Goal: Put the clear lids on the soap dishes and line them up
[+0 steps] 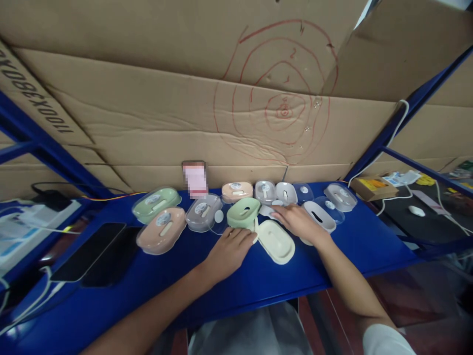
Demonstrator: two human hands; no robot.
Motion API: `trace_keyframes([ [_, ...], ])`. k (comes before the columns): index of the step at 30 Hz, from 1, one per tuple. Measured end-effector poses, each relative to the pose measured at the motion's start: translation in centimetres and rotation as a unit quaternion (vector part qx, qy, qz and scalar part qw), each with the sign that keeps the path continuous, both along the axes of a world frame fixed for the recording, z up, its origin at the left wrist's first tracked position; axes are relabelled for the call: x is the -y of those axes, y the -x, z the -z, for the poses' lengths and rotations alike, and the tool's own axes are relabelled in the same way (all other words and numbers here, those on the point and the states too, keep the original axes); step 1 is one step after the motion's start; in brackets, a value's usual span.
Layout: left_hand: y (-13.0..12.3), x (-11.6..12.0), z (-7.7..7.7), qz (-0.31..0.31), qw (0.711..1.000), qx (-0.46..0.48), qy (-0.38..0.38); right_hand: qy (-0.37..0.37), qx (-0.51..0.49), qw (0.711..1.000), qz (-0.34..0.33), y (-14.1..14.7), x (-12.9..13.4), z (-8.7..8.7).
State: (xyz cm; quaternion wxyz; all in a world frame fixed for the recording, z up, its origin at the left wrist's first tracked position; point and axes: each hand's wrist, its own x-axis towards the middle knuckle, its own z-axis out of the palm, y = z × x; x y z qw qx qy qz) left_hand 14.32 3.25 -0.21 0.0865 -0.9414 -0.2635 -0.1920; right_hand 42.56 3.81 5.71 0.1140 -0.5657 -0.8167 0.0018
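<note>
My left hand [229, 250] is closed with bent fingers at a narrow cream piece [255, 228] below a green oval dish part with a slot [242, 213]. How the fingers hold it is partly hidden. Stretched fingers of my right hand [297, 223] reach over a pale grey-white piece [266, 211], seeming to touch it. Between the hands a cream oval tray [276, 241] lies flat on the blue table [244, 291]. Beside my right wrist is a whitish oval part with a dark slot [320, 216]. A clear cover [218, 226] lies left of the green part.
Several lidded oval boxes stand around, among them a peach box [162, 231], a green box [156, 203] and a grey box [203, 212]. A phone [195, 178] leans on the cardboard wall [155, 113]. Dark flat devices [90, 250] and cables lie left; blue frame posts flank both sides.
</note>
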Motion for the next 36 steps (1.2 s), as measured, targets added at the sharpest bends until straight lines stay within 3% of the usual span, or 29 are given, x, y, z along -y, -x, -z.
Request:
trace_keyframes([
  [4, -0.2, 0.2, -0.5, 0.013, 1.0, -0.008, 0.003, -0.056, -0.058, 0.995, 0.061, -2.8, -3.0, 0.5],
  [6, -0.8, -0.9, -1.3, 0.006, 1.0, -0.012, 0.006, -0.057, -0.078, 0.992, 0.086, -4.9, -5.1, 0.4],
  [12, -6.1, -9.4, -5.1, -0.058, 0.997, -0.026, 0.035, 0.112, -0.062, 0.991, 0.027, -9.9, -9.9, 0.2],
  [14, -8.2, -11.9, -5.8, -0.048, 0.996, -0.044, 0.054, 0.149, -0.042, 0.988, 0.027, -10.3, -10.4, 0.5],
  [17, -10.4, -13.8, -5.8, -0.035, 0.994, -0.06, 0.083, 0.174, -0.015, 0.984, 0.033, -10.2, -10.2, 1.2],
  [20, -11.1, -14.1, -5.4, -0.03, 0.992, -0.06, 0.107, 0.171, -0.004, 0.985, 0.03, -9.7, -9.6, 1.9],
  [24, -10.0, -14.0, -5.9, -0.05, 0.991, -0.03, 0.118, 0.129, -0.015, 0.991, 0.018, -8.8, -9.2, 2.1],
  [27, -8.6, -13.9, -6.8, -0.099, 0.99, 0.001, 0.104, 0.055, -0.031, 0.997, 0.045, -8.2, -9.2, 1.3],
  [30, -7.8, -13.4, -7.5, -0.133, 0.988, 0.018, 0.074, -0.047, -0.04, 0.992, 0.113, -7.6, -8.8, 0.1],
  [33, -7.9, -12.5, -7.4, -0.091, 0.994, -0.013, 0.063, -0.121, -0.034, 0.979, 0.161, -7.0, -8.2, -0.7],
  [36, -8.9, -11.4, -6.4, -0.015, 0.995, -0.071, 0.075, -0.132, -0.022, 0.979, 0.151, -6.3, -8.0, -0.7],
])
